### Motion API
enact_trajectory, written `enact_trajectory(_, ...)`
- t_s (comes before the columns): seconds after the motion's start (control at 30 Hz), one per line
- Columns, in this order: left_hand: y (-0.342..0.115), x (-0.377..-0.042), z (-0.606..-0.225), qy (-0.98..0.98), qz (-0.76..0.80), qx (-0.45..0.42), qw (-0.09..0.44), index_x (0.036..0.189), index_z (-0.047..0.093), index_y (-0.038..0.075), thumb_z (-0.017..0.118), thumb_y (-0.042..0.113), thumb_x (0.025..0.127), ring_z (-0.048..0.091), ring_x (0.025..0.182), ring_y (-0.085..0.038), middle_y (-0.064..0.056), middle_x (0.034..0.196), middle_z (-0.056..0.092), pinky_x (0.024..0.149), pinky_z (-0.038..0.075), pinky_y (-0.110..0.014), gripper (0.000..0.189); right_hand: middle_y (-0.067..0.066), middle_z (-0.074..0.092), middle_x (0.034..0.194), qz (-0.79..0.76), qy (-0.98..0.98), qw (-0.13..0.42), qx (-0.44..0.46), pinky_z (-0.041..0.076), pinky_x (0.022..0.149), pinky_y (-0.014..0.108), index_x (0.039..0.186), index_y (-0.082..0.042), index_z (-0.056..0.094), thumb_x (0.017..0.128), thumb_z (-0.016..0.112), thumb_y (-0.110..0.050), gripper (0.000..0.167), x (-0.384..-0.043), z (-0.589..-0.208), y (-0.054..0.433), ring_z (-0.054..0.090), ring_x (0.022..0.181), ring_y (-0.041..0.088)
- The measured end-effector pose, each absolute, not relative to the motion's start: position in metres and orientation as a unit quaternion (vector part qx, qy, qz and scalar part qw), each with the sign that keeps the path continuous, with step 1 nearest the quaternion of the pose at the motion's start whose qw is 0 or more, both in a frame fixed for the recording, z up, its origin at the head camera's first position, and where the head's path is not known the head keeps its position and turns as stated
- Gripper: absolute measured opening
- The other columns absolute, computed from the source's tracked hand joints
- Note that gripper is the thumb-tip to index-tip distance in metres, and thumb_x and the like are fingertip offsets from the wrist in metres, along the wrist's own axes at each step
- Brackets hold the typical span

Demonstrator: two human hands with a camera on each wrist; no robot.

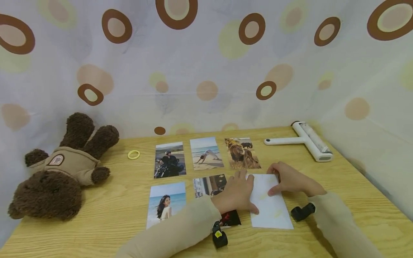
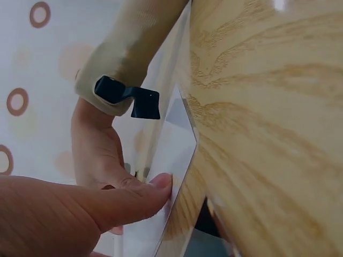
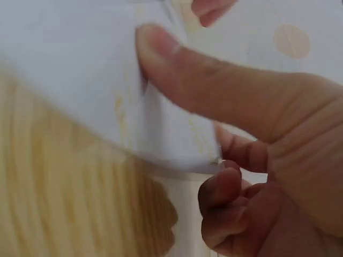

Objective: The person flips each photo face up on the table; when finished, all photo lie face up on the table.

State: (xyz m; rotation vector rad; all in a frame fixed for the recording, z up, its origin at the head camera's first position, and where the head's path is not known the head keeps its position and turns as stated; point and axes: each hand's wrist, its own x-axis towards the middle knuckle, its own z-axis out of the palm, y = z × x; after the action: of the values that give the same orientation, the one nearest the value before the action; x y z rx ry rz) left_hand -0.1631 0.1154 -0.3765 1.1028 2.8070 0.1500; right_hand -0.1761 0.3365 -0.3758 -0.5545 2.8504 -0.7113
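Observation:
A white photo-sized sheet (image 1: 269,211) with faint yellowish marks is between the hands on the right half of the table. My right hand (image 1: 288,179) pinches its upper right part, thumb on the white face and fingers behind the edge. At the left edge my left hand (image 1: 237,191) holds it, its thumb (image 2: 155,195) over the border. In the right wrist view the sheet (image 3: 91,69) bends slightly. Beneath the left hand and wrist lies a dark photo (image 1: 209,184), partly hidden. Beside that is a photo of a woman by the sea (image 1: 167,204), partly covered by the sleeve.
Behind are photos of a motorcyclist (image 1: 169,161), a beach stretch (image 1: 206,154) and a lion (image 1: 242,154). A white roller tool (image 1: 309,141) lies at the back right. A yellow ring (image 1: 133,154) and a brown teddy bear (image 1: 64,172) lie to the left. Patterned curtain (image 1: 187,114) borders the table (image 1: 113,215).

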Motion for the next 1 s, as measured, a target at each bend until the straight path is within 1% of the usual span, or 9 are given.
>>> enact_trajectory(0.07, 0.115, -0.16, -0.377, 0.935, 0.08, 0.343, 0.048, 0.134, 0.043, 0.009, 0.076, 0.061, 0.072, 0.049, 0.108, -0.019, -0.012, 0.134, 0.042, 0.082, 0.047, -0.031, 0.087, 0.005, 0.05, 0.087, -0.251, 0.947, 0.074, -0.185, 0.038, 0.063, 0.024, 0.099, -0.002, 0.058, 0.067, 0.088, -0.028, 0.051, -0.176, -0.377, 0.338, 0.042, 0.074, 0.013)
enact_trajectory(0.17, 0.114, -0.157, -0.376, 0.934, 0.189, 0.3, 0.044, 0.138, 0.036, 0.004, 0.074, 0.041, 0.082, 0.06, 0.082, -0.018, -0.02, 0.139, 0.039, 0.063, 0.049, -0.026, 0.078, 0.005, 0.045, 0.086, -0.277, 0.939, 0.075, -0.188, 0.038, 0.059, 0.023, 0.099, -0.003, 0.054, 0.071, 0.086, -0.024, 0.048, -0.177, -0.376, 0.34, 0.041, 0.069, 0.012)
enact_trajectory(0.27, 0.111, -0.157, -0.375, 0.905, 0.327, 0.264, 0.057, 0.142, 0.029, -0.001, 0.071, 0.022, 0.087, 0.05, 0.051, -0.016, -0.025, 0.141, 0.036, 0.043, 0.039, -0.023, 0.073, 0.005, 0.046, 0.084, -0.297, 0.933, 0.07, -0.192, 0.039, 0.057, 0.023, 0.102, -0.001, 0.051, 0.076, 0.082, -0.021, 0.045, -0.178, -0.375, 0.342, 0.041, 0.065, 0.009)
enact_trajectory(0.33, 0.108, -0.158, -0.374, 0.888, 0.382, 0.247, 0.067, 0.145, 0.024, -0.003, 0.07, 0.019, 0.088, 0.047, 0.048, -0.015, -0.025, 0.139, 0.038, 0.042, 0.037, -0.023, 0.076, 0.004, 0.045, 0.08, -0.306, 0.931, 0.062, -0.188, 0.038, 0.056, 0.023, 0.102, -0.001, 0.05, 0.079, 0.08, -0.02, 0.043, -0.179, -0.376, 0.343, 0.04, 0.062, 0.007)
enact_trajectory(0.47, 0.104, -0.164, -0.377, 0.871, 0.406, 0.263, 0.09, 0.135, 0.037, -0.007, 0.064, 0.015, 0.09, 0.041, 0.047, -0.01, -0.013, 0.09, 0.061, 0.043, 0.034, -0.021, 0.057, 0.001, 0.044, 0.072, -0.319, 0.93, 0.048, -0.176, 0.037, 0.054, 0.023, 0.103, -0.001, 0.05, 0.08, 0.078, -0.016, 0.04, -0.18, -0.378, 0.347, 0.039, 0.058, 0.005)
enact_trajectory(0.6, 0.101, -0.172, -0.376, 0.832, 0.454, 0.289, 0.134, 0.103, 0.054, 0.0, 0.057, 0.007, 0.09, 0.036, 0.041, -0.008, 0.003, 0.053, 0.046, 0.043, 0.031, -0.02, 0.014, 0.008, 0.048, 0.081, -0.332, 0.925, 0.029, -0.183, 0.041, 0.057, 0.022, 0.11, 0.002, 0.049, 0.08, 0.078, -0.012, 0.044, -0.18, -0.377, 0.346, 0.044, 0.06, 0.003)
enact_trajectory(0.7, 0.101, -0.176, -0.372, 0.803, 0.5, 0.282, 0.161, 0.093, 0.052, 0.005, 0.055, 0.01, 0.091, 0.042, 0.048, -0.008, 0.005, 0.063, 0.05, 0.048, 0.035, -0.02, 0.006, 0.013, 0.047, 0.089, -0.336, 0.917, 0.011, -0.214, 0.045, 0.059, 0.022, 0.105, 0.001, 0.05, 0.08, 0.077, -0.007, 0.038, -0.181, -0.373, 0.341, 0.048, 0.063, 0.003)
enact_trajectory(0.87, 0.105, -0.175, -0.369, 0.786, 0.53, 0.272, 0.163, 0.117, 0.055, 0.009, 0.053, 0.028, 0.098, 0.057, 0.073, -0.005, -0.001, 0.102, 0.064, 0.062, 0.047, -0.02, 0.027, 0.01, 0.057, 0.075, -0.416, 0.863, 0.09, -0.271, 0.05, 0.052, 0.03, 0.095, -0.003, 0.052, 0.099, 0.052, -0.007, 0.005, -0.18, -0.365, 0.33, 0.058, 0.058, 0.017)
enact_trajectory(1.0, 0.107, -0.171, -0.374, 0.774, 0.535, 0.3, 0.159, 0.138, 0.047, 0.012, 0.047, 0.038, 0.101, 0.06, 0.097, -0.009, -0.005, 0.13, 0.056, 0.074, 0.05, -0.02, 0.046, 0.007, 0.064, 0.078, -0.487, 0.814, 0.181, -0.26, 0.054, 0.055, 0.04, 0.104, 0.004, 0.042, 0.108, 0.019, -0.024, 0.036, -0.177, -0.36, 0.323, 0.065, 0.066, 0.025)
